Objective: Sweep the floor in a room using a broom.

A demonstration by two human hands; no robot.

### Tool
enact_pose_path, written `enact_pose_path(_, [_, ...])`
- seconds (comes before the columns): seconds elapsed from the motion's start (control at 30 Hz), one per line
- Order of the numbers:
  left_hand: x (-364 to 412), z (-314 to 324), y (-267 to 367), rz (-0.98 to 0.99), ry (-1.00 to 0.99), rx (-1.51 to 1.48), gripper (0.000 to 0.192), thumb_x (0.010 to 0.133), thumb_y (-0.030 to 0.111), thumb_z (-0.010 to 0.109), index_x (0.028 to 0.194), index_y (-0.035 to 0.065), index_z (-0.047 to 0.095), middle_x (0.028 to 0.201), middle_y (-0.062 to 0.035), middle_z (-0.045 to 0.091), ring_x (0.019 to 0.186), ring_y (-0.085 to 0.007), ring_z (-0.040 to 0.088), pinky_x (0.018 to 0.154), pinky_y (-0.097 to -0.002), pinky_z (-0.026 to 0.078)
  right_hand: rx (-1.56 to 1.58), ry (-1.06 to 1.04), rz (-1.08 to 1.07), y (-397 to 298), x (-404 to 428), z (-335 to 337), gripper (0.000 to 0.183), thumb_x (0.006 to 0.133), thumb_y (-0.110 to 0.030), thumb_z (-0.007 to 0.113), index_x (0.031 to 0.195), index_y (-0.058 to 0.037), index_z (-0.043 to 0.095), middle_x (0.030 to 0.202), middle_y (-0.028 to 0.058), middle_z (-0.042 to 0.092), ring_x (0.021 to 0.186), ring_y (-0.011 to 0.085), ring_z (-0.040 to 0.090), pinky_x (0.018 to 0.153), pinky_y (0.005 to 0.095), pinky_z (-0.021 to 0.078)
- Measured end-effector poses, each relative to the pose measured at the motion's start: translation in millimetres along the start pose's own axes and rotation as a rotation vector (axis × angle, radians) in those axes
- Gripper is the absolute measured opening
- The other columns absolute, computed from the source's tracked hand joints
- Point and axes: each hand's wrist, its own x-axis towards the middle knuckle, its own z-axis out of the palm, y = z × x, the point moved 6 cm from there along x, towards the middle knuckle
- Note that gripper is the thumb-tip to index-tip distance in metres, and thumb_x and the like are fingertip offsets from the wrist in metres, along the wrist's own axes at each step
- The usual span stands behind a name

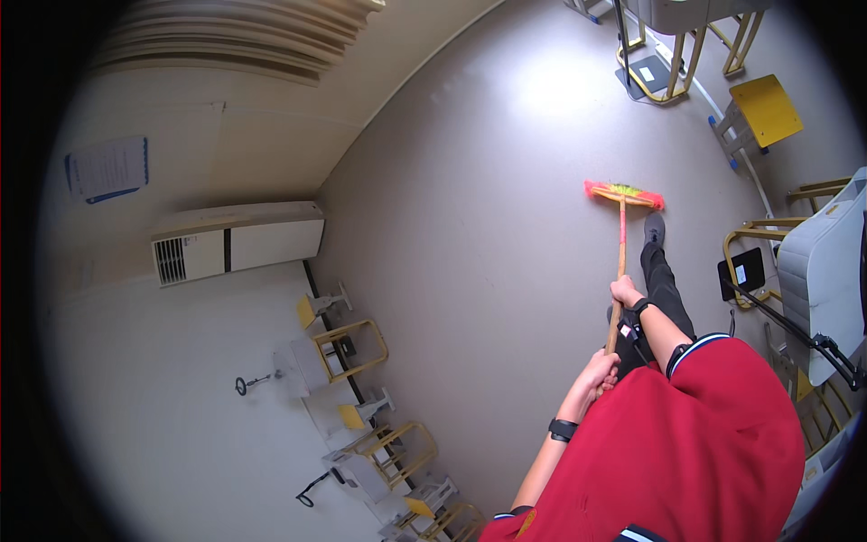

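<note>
A broom with pink, yellow and green bristles point(624, 194) stands head-down on the grey floor, its long wooden handle point(622, 254) running back towards my body. My right hand point(626, 291) is closed around the middle of the handle. Nearer my waist, my left hand point(600, 372) grips the upper part of the handle, whose end is hidden by the hand and my red shirt. A dark shoe point(654, 229) is beside the right end of the broom head.
Desks with yellow metal frames, such as a white-topped desk point(823, 271), and a yellow stool point(767, 110) line the right side. A white cable point(753, 177) runs along the floor there. More desks and stools stand along the left wall, near a tall air conditioner point(271, 244).
</note>
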Motion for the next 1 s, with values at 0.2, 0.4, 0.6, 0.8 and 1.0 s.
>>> enact_pose_path(0.2, [-11.2, 0.9, 15.6, 0.049, -0.073, 0.174, 0.018, 0.079, 0.011, 0.045, 0.075, 0.0097, 0.027, 0.046, 0.0017, 0.033, 0.032, -0.004, 0.027, 0.026, -0.0172, 0.021, 0.08, -0.278, -0.025, -15.8, -12.7, -6.7, 0.013, 0.069, -0.003, 0.044, 0.078, 0.0045, 0.049, 0.069, 0.0176, 0.056, 0.053, 0.026, 0.058, 0.048, 0.037, 0.0497])
enact_pose_path(0.4, [37.2, 65.7, 53.4, -0.058, -0.219, 0.433, 0.015, 0.081, 0.016, 0.045, 0.077, 0.0104, 0.031, 0.046, 0.0028, 0.034, 0.03, -0.0028, 0.028, 0.026, -0.017, 0.022, -0.052, 0.076, 0.066, 28.8, 83.3, -121.9, 0.031, 0.066, -0.006, 0.052, 0.095, 0.0063, 0.049, 0.093, 0.0216, 0.055, 0.082, 0.0296, 0.057, 0.065, 0.0379, 0.0488])
enact_pose_path(0.6, [85.2, 101.6, 95.1, -0.106, -0.225, 0.601, 0.014, 0.079, 0.015, 0.044, 0.08, 0.008, 0.033, 0.048, 0.0011, 0.036, 0.029, -0.0056, 0.029, 0.025, -0.0196, 0.023, 0.152, 0.166, 0.255, 7.9, 78.8, -174.8, 0.034, 0.069, -0.003, 0.048, 0.101, 0.0074, 0.039, 0.094, 0.0222, 0.053, 0.08, 0.0308, 0.057, 0.068, 0.0375, 0.0482])
enact_pose_path(0.8, [104.1, 115.9, 124.0, -0.081, -0.25, 0.67, 0.015, 0.079, 0.016, 0.045, 0.078, 0.0056, 0.035, 0.047, -0.0002, 0.039, 0.028, -0.0076, 0.032, 0.025, -0.0219, 0.026, 0.196, 0.246, 0.301, -8.6, 78.3, -201.8, 0.033, 0.069, -0.003, 0.047, 0.1, 0.007, 0.037, 0.092, 0.0224, 0.053, 0.077, 0.0309, 0.058, 0.066, 0.0374, 0.0487])
enact_pose_path(1.0, [82.6, 67.0, 108.8, -0.04, -0.235, 0.555, 0.019, 0.081, 0.02, 0.046, 0.072, 0.0072, 0.035, 0.045, 0.0016, 0.038, 0.027, -0.0062, 0.03, 0.025, -0.0196, 0.024, 0.168, 0.257, 0.302, -23.0, 63.1, -147.8, 0.033, 0.069, -0.002, 0.046, 0.099, 0.0067, 0.036, 0.09, 0.0226, 0.054, 0.074, 0.031, 0.058, 0.063, 0.0373, 0.0492])
